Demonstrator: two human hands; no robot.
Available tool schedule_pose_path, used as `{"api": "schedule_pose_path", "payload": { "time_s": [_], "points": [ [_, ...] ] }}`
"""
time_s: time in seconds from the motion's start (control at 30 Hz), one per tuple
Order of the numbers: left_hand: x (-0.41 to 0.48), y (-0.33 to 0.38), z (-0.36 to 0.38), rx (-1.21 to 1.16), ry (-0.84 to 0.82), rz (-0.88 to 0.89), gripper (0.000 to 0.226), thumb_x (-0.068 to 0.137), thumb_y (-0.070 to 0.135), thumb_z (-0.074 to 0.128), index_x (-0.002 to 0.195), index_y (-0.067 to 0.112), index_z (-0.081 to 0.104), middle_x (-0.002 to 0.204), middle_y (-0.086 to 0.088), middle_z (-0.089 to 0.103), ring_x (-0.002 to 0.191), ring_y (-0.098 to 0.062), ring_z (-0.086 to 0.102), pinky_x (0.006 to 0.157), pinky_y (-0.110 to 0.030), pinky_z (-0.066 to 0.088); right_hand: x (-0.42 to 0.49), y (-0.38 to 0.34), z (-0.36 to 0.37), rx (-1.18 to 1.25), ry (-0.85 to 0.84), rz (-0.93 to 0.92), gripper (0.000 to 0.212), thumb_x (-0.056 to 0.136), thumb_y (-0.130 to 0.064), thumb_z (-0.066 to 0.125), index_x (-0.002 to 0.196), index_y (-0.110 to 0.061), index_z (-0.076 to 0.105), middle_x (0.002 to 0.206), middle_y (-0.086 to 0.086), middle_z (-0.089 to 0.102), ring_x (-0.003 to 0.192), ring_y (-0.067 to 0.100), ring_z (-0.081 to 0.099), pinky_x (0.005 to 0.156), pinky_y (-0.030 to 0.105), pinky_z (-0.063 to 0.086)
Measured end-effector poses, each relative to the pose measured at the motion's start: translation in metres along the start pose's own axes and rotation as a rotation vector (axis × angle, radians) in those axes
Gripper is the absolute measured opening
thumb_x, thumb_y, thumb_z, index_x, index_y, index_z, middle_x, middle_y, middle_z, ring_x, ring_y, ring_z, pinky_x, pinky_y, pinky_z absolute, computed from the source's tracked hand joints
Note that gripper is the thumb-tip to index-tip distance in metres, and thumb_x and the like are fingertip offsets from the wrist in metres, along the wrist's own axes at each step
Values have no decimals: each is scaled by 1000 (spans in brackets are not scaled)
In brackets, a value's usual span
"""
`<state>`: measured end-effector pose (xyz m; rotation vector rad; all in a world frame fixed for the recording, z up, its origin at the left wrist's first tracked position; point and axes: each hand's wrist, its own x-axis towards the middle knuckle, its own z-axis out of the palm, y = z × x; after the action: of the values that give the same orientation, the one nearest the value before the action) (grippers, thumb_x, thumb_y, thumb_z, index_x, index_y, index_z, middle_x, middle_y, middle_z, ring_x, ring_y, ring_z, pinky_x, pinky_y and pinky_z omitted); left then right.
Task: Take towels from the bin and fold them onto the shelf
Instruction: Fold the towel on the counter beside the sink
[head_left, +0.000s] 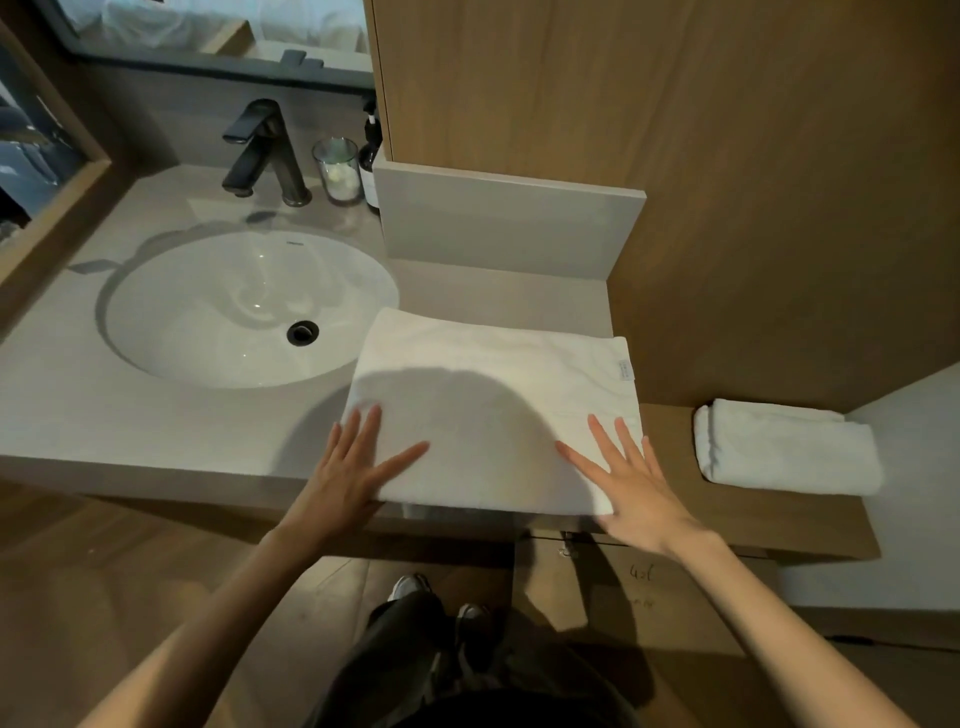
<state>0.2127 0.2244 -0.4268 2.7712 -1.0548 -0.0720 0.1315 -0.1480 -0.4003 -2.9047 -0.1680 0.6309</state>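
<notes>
Both my hands lie flat on a white towel spread on the bathroom surface. The fingers are straight and splayed, gripping nothing. My left hand presses the towel's near left corner, and my right hand presses its near right corner.

The towel stretches away from my fingers toward the wall, its near edge flush with the front lip of the surface. Its long axis runs crosswise, from my left fingers to my right fingers. A small label sits at the far right corner, beyond my right fingers.

The sink lies beyond and to the left of my left fingers, just beside the towel's far left corner.

A finished folded towel rests on the wooden shelf, to the right of my right fingers and apart from the towel under them.

I judge this towel to be partly folded and being smoothed. The next fold would likely bring one short end across to the other along that crosswise axis. The shelf lies to the right, so my right hand is the nearer one for setting the towel down there.
</notes>
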Motion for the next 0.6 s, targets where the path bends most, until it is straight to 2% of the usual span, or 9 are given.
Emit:
{"api": "schedule_pose_path", "payload": {
  "time_s": [0.07,0.13,0.2,0.27,0.33,0.4,0.5,0.57,0.6],
  "points": [
    [-3,-3,-7,-32,18,18,88,78,15,75,148,39,29,154,-28,19,141,-49,13,107,-63,16,-6,6,-1,94,-2,-13,92,93,-16,58,136,-68,-5,153,-17,-35,137,13,-41,118,51,-12],
    [0,-3,-19,-79,28,42,80,79,12,73,145,39,35,149,-27,32,138,-47,26,105,-62,25,-10,11,-6,205,8,-21,79,96,-12,52,136,-68,13,158,-21,-20,142,8,-31,119,47,-4],
    [6,-4,-32,-136,-5,4,71,84,10,67,141,40,39,144,-22,43,134,-42,39,104,-58,39,-12,12,-16,318,42,-8,59,100,-17,48,136,-62,31,159,-22,1,147,5,-13,120,45,5],
    [10,-9,-42,-200,-80,-105,60,91,11,60,140,42,42,148,-11,42,136,-33,41,105,-52,42,-12,15,-24,414,99,39,40,102,-28,47,133,-51,45,156,-18,24,148,10,11,120,46,16],
    [14,-18,-50,-251,-79,-185,44,95,18,57,134,38,52,140,-2,54,126,-28,54,98,-44,47,-10,19,-30,502,163,96,30,100,-34,49,127,-45,53,145,-9,48,137,19,41,112,47,36],
    [21,-21,-60,-301,-68,-236,26,97,28,55,121,34,62,121,2,67,107,-23,63,84,-30,48,-6,21,-36,586,223,129,19,97,-34,54,111,-46,57,121,-9,65,112,16,59,92,36,51],
    [35,-28,-75,-478,-56,-363,7,94,34,58,94,39,62,96,7,67,87,-16,62,73,-30,46,2,22,-47,719,312,174,8,95,-32,59,94,-40,61,95,-10,67,91,11,62,72,25,47],
    [43,-35,-79,-571,24,-445,8,90,33,65,85,39,61,83,5,68,77,-16,63,70,-35,49,9,23,-53,826,391,226,3,92,-32,62,95,-31,63,92,-10,65,89,9,60,69,24,45],
    [48,-37,-80,-602,66,-499,9,88,34,67,81,34,62,78,3,66,72,-16,61,67,-34,49,12,23,-56,877,429,265,8,91,-32,64,98,-27,62,93,-11,63,88,8,59,68,21,44]
  ]
}}
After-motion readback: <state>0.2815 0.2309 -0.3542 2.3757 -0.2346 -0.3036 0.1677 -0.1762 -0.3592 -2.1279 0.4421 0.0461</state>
